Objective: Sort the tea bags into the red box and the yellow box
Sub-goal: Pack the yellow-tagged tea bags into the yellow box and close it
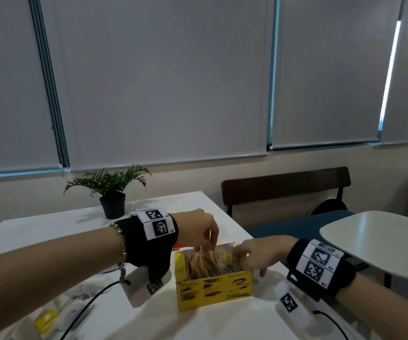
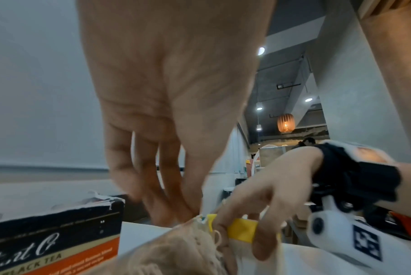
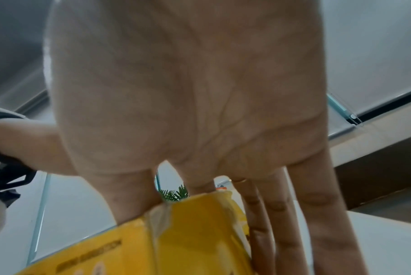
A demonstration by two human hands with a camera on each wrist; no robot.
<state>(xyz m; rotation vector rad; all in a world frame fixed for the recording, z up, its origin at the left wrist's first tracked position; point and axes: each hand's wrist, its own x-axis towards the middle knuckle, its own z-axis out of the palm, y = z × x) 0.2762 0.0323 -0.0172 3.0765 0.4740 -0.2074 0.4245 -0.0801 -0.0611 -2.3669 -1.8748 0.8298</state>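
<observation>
The open yellow box (image 1: 214, 289) stands on the white table (image 1: 185, 204), packed with upright tea bags (image 1: 205, 263). My left hand (image 1: 203, 245) reaches down into it from above; in the left wrist view its thumb and fingertips (image 2: 188, 214) pinch together at the top of a tea bag (image 2: 176, 247). My right hand (image 1: 241, 257) grips the box's right rim, thumb inside and fingers (image 3: 282, 223) down the outer wall (image 3: 188, 241). The red box (image 1: 180, 246) is mostly hidden behind my left hand; its dark and orange side (image 2: 58, 249) shows lettering.
Loose tea bags (image 1: 48, 320) with yellow tags lie at the table's front left beside a black cable (image 1: 87, 307). A potted plant (image 1: 112, 195) stands at the back. A bench (image 1: 286, 187) and a second table (image 1: 382, 239) are on the right.
</observation>
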